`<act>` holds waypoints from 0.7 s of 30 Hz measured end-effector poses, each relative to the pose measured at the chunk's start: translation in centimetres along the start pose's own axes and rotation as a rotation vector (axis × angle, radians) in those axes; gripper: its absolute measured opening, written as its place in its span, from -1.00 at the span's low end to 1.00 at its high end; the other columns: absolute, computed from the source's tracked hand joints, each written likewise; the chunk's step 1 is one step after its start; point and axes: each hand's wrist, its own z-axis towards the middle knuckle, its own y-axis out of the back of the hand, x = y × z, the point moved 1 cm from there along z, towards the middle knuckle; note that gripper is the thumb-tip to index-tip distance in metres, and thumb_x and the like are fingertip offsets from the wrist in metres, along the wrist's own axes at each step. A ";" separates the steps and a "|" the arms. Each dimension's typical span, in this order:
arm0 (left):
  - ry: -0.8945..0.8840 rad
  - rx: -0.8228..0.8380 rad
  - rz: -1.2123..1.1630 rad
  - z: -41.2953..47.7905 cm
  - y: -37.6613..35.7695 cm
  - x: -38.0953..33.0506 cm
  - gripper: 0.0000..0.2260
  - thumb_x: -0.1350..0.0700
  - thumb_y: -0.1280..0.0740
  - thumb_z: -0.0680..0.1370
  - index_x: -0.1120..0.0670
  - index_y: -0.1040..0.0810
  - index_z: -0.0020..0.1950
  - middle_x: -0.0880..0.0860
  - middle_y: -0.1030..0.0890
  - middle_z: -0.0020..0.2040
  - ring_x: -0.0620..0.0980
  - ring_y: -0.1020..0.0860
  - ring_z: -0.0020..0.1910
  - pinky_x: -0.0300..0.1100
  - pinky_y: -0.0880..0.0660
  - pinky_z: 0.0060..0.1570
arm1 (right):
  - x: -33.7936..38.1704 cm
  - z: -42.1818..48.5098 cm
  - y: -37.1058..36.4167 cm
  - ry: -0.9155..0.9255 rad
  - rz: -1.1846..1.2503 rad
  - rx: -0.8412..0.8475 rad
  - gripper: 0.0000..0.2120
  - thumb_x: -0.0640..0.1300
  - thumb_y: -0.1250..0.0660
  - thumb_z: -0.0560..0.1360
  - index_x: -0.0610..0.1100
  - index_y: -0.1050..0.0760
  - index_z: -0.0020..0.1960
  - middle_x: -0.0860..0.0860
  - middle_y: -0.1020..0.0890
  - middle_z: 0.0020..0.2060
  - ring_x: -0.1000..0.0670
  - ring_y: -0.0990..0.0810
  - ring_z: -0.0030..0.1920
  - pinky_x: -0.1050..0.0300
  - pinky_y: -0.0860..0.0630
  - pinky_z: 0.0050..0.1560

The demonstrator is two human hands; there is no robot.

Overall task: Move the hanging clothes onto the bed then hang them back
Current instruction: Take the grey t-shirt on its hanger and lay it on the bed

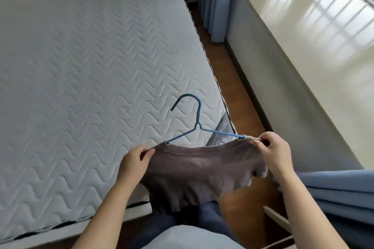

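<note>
Both hands hold a brown garment (199, 170) on a blue hanger (197, 127) over the bed's (81, 66) near right corner: left hand (134, 160) grip clamped on its left shoulder, right hand (275, 152) pinching the hanger's right end.

- Wide open room is offered by the bare mattress (91, 66) to the left.
- The narrow floor strip (228, 79) is hemmed in by wall (283, 91) and curtains (340, 190).

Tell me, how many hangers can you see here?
1: the blue hanger is inside the brown top, held up between the left hand and right hand over the bed corner.
</note>
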 end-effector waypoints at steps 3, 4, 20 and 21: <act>0.086 -0.034 0.064 0.9 -0.2 1.2 -0.80 0.04 -0.27 0.53 0.05 -0.44 -0.28 0.02 -0.47 -0.23 0.08 -0.46 -0.18 -0.16 -0.30 -0.21 | 0.4 1.8 -1.8 0.031 -0.016 0.057 -0.84 -0.13 -0.46 0.36 -0.18 -0.53 -0.29 -0.02 -0.53 -0.36 -0.06 -0.48 -0.27 0.12 -0.35 -0.22; 0.101 -0.045 0.084 1.2 -0.1 1.6 -0.76 0.03 -0.26 0.54 0.00 -0.37 -0.33 0.02 -0.47 -0.25 0.08 -0.45 -0.20 -0.15 -0.28 -0.24 | 0.6 2.2 -2.3 0.031 -0.031 0.090 -0.83 -0.11 -0.46 0.36 -0.16 -0.52 -0.30 -0.01 -0.54 -0.36 -0.07 -0.50 -0.27 0.09 -0.40 -0.21; 0.112 -0.153 0.136 11.5 3.1 4.9 -0.71 -0.02 -0.32 0.49 0.20 -0.54 -0.22 0.17 -0.63 -0.22 0.19 -0.53 -0.20 -0.10 -0.37 -0.25 | 3.2 11.6 -10.9 0.065 -0.170 0.408 -0.81 -0.13 -0.36 0.46 -0.16 -0.43 -0.28 -0.10 -0.51 -0.32 -0.12 -0.46 -0.25 0.00 -0.39 -0.19; 0.109 -0.123 0.140 13.4 3.1 4.6 -0.71 -0.04 -0.32 0.49 0.19 -0.56 -0.20 0.17 -0.64 -0.20 0.18 -0.54 -0.17 -0.11 -0.38 -0.23 | 3.4 12.9 -11.5 0.053 -0.170 0.403 -0.81 -0.14 -0.35 0.46 -0.15 -0.42 -0.28 -0.10 -0.51 -0.32 -0.12 -0.45 -0.25 0.03 -0.36 -0.22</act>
